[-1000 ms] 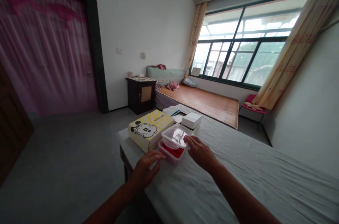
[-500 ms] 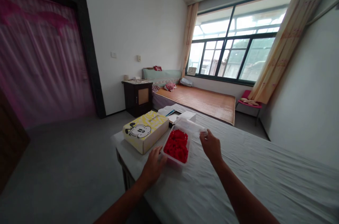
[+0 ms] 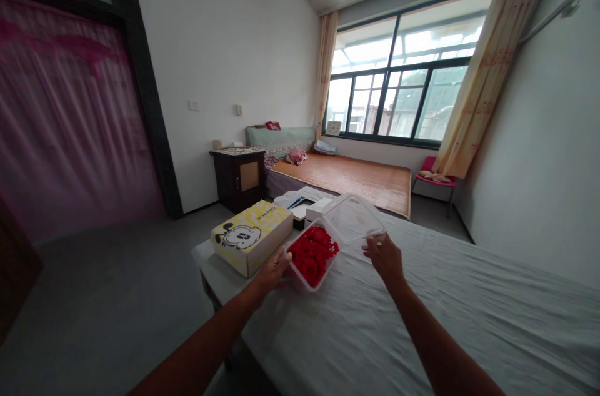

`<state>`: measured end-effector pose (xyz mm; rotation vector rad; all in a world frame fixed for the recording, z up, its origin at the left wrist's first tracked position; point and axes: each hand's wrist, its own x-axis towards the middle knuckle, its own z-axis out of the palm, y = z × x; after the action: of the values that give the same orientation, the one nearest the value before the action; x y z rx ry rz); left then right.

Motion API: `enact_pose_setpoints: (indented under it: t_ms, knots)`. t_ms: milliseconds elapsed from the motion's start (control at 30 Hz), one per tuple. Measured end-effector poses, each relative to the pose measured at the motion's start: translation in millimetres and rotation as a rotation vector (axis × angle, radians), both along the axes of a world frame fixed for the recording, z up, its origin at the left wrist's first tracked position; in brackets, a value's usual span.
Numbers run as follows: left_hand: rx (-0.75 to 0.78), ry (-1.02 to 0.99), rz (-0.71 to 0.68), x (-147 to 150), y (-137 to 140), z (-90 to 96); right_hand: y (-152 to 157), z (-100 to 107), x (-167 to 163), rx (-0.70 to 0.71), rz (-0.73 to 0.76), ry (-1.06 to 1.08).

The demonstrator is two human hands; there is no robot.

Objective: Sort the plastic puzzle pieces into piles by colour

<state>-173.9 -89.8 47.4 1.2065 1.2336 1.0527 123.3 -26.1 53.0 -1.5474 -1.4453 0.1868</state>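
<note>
My left hand (image 3: 274,269) is curled against the near left edge of the plastic box (image 3: 313,254), fingers closed on its rim; the box sits on the white-covered tabletop (image 3: 422,321), near its left end, just right of the yellow cartoon carton (image 3: 252,235); it is open and filled with small red pieces (image 3: 312,252); its long axis runs from near left to far right, pointing away from me toward the window (image 3: 398,96). My right hand (image 3: 385,255) pinches the near edge of the clear lid (image 3: 352,218); the lid is held off the box, just beyond its far right end, lying roughly flat and tilted a little; its long side runs left to right across the scene. Beyond the box lie a small white box (image 3: 319,208) and some papers (image 3: 293,198); farther off stand a dark cabinet (image 3: 238,175) and a low bed with a bamboo mat (image 3: 356,177); a pink chair (image 3: 434,174) is near the curtain (image 3: 473,84) on the right.
</note>
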Motion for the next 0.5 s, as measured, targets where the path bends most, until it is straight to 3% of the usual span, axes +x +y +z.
enact_pose_setpoints:
  t_ms: [167, 233, 367, 500]
  knots:
    - [-0.062, -0.189, -0.025, 4.6, 1.3, -0.3, 4.2, -21.3, 32.1, -0.050, 0.119, 0.760]
    - [-0.069, -0.214, -0.004, 4.1, 0.0, 1.6, -1.8, -34.9, 44.2, -0.069, 0.134, 0.971]
    - [0.058, -0.150, 0.085, -1.0, -0.6, 11.2, -17.8, -64.2, 64.6, -0.071, 0.121, 1.184]
    - [0.318, 0.130, 0.193, -4.8, 6.9, 12.2, -28.3, -80.0, 75.0, -0.064, 0.107, 1.225]
